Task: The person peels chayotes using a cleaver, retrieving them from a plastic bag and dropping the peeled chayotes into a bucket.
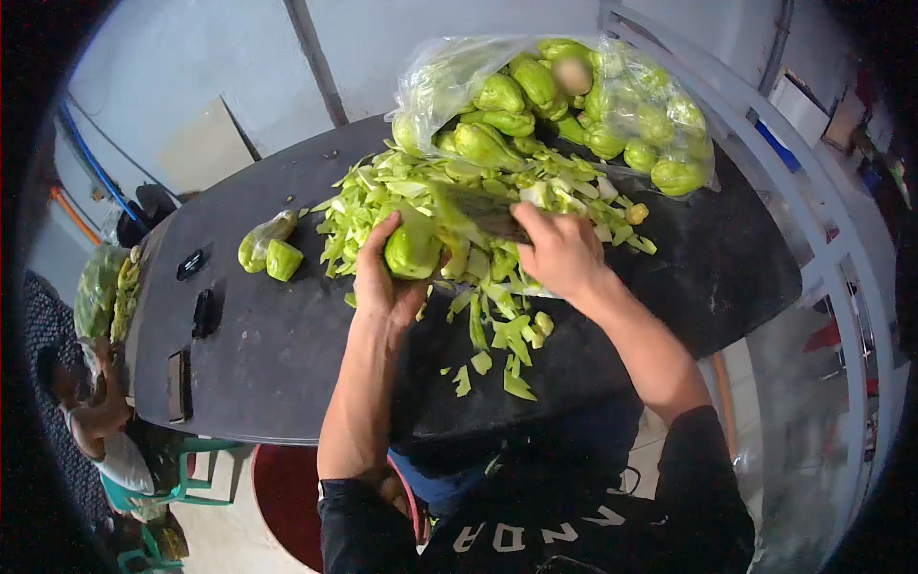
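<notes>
My left hand (384,277) is wrapped around a green chayote (413,246), holding it above a heap of peelings. In my right hand (562,251) is a knife (483,212), its blade smeared by motion and pointing left toward the chayote. Beneath both hands spreads a pile of pale green chayote peelings (359,206), with loose strips scattered toward the table's near edge. Behind the pile lies a clear plastic bag (430,72) full of whole chayotes (535,81).
On the dark table (287,354), two chayote pieces (268,247) lie left of the pile. Small dark objects (203,313) line the left side. A red tub (287,497) stands below the near edge. At far left sits another person (96,411). A metal railing (813,201) runs along the right.
</notes>
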`<state>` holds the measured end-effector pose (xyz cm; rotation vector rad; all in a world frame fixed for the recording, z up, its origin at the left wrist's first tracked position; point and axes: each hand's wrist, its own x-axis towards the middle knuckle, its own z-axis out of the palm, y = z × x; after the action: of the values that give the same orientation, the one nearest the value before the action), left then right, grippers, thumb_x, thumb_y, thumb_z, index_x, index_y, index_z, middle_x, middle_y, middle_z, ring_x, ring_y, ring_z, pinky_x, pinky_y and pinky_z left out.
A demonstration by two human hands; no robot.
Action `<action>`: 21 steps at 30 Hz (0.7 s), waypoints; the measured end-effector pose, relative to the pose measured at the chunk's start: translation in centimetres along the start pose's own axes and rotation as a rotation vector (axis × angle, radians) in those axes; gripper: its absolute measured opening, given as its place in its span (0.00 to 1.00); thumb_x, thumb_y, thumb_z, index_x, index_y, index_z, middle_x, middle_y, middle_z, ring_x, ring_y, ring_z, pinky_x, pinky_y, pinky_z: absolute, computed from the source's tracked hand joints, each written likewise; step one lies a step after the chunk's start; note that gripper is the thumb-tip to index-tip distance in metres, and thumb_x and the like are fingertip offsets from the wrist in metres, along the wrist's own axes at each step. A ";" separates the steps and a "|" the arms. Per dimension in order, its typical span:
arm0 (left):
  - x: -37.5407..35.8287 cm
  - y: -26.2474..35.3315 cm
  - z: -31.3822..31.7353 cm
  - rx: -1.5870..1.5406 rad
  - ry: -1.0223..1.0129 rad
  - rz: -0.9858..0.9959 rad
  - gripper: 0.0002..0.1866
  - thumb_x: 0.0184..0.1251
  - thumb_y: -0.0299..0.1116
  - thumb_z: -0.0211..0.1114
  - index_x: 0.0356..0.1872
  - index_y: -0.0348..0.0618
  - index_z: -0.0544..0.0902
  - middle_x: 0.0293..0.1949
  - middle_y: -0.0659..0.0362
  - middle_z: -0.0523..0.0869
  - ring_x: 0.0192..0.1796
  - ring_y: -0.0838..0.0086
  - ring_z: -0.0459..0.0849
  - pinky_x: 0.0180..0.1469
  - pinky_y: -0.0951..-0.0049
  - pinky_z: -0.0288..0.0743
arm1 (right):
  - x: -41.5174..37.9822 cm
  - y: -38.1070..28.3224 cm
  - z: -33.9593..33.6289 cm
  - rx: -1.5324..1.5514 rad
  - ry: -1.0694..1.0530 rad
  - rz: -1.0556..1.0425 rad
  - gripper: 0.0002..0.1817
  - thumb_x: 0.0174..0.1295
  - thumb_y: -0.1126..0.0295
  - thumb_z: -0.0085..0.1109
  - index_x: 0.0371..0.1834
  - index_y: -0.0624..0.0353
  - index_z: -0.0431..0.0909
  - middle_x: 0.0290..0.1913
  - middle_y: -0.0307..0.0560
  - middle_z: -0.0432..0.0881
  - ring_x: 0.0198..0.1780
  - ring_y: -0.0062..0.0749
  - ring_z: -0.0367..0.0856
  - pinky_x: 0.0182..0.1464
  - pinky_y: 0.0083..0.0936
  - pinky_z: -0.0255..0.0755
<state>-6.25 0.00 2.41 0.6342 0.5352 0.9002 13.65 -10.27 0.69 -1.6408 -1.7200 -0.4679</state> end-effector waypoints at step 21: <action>-1.0 -0.3 0.4 -0.209 -0.155 -0.053 0.25 0.71 0.49 0.54 0.57 0.38 0.78 0.50 0.52 0.84 0.50 0.62 0.82 0.56 0.60 0.76 | -1.0 -2.7 -0.3 0.054 0.018 -0.251 0.29 0.38 0.75 0.69 0.51 0.62 0.77 0.25 0.46 0.79 0.28 0.43 0.83 0.29 0.35 0.77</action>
<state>-6.33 -1.08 2.62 0.4930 0.3124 0.8365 11.01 -11.57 0.74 -1.3851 -1.9180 -0.5474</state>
